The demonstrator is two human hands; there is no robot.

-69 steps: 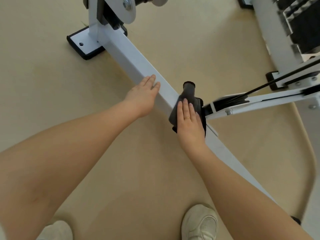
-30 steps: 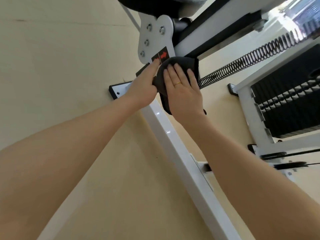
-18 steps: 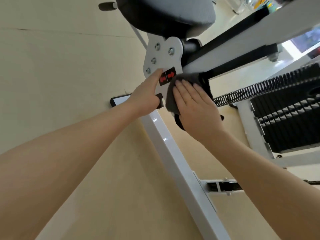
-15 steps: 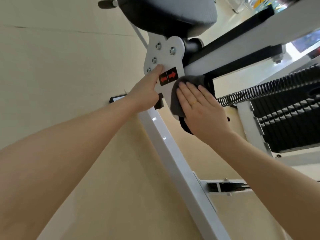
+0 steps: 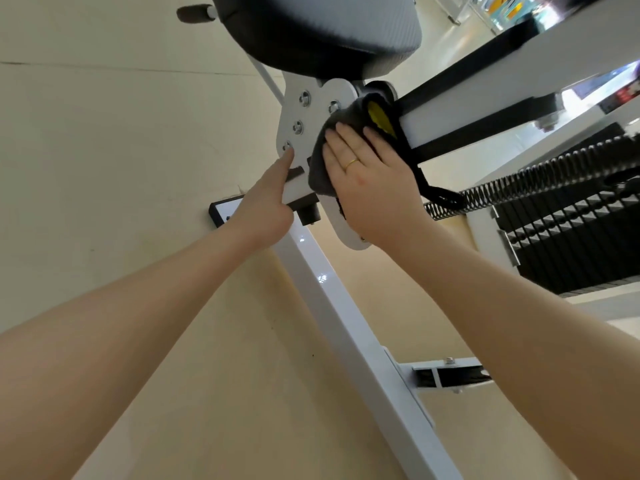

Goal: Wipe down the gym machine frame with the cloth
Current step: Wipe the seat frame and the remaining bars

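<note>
Cloth [image 5: 320,166] sits under the flat right hand [image 5: 370,188] wiping the bracket [image 5: 301,133], braced at 9 o'clock by the left hand [image 5: 265,209], forefinger out.

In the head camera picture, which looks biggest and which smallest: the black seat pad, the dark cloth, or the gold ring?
1. Black seat pad, though its top is cut off.
2. Dark cloth, partly hidden under the right hand.
3. Gold ring, by far the smallest.

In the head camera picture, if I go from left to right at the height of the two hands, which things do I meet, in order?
Left hand → white bracket plate → dark cloth → right hand → coil spring → black weight stack.
</note>
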